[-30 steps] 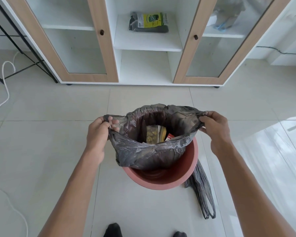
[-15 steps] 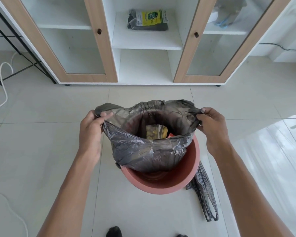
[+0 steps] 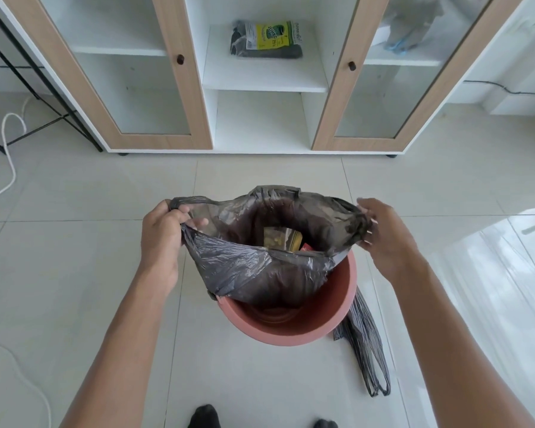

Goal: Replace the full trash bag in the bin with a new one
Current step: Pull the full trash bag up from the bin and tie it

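The task is, as I judge, in its first part. The left hand [image 3: 164, 236] grips the left handle of the full trash bag [image 3: 260, 270], with the fingers curled round the plastic, and the right hand [image 3: 383, 239] pinches the right edge of the bag's mouth. Between the two hands the mouth is held open, and some packets of rubbish show inside. The bag is lifted partly out of the bin [image 3: 294, 332], which stands on the floor [image 3: 74, 273]; the bare inside of the bin shows on the near side, but the bottom of the bag is not yet above the rim. A new bag [image 3: 365, 344] lies flat on the floor just beside the bin, on its right. What is left: to take the full bag out completely, put it aside, and line the bin with the new one.
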Action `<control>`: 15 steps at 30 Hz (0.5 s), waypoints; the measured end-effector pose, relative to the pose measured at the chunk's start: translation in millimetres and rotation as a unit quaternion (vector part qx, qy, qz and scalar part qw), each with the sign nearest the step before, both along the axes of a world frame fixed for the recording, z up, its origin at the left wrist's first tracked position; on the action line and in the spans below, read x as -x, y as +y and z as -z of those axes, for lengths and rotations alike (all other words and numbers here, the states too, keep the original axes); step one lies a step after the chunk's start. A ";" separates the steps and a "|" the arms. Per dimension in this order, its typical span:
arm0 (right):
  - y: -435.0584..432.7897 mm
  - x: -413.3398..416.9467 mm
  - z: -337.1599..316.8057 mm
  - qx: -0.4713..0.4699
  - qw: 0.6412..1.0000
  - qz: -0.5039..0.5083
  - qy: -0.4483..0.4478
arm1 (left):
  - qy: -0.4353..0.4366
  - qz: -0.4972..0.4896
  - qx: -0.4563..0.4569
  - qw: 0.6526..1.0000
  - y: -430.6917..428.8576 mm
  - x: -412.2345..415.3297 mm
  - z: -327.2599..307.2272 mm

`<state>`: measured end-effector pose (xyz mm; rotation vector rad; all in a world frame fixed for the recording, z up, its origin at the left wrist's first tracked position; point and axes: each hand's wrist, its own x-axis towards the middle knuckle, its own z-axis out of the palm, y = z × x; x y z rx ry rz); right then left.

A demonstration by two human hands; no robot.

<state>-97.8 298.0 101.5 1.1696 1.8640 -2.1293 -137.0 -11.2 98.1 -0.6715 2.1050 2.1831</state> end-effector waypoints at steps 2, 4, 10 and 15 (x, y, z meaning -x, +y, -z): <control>5.7 -2.6 5.7 0.051 0.997 -0.048 -0.040 | -0.003 0.006 -0.001 1.000 1.7 -1.3 -2.3; 5.2 -5.1 14.3 0.014 0.995 -0.071 -0.064 | -0.013 0.023 -0.001 1.000 3.9 -4.2 -1.9; -0.5 3.7 2.3 -0.142 0.987 -0.043 0.064 | -0.014 0.018 -0.033 0.999 2.9 2.1 -7.6; -2.8 1.7 -7.0 -0.208 0.975 -0.027 0.075 | 0.015 0.002 0.096 0.995 -0.6 -3.1 5.0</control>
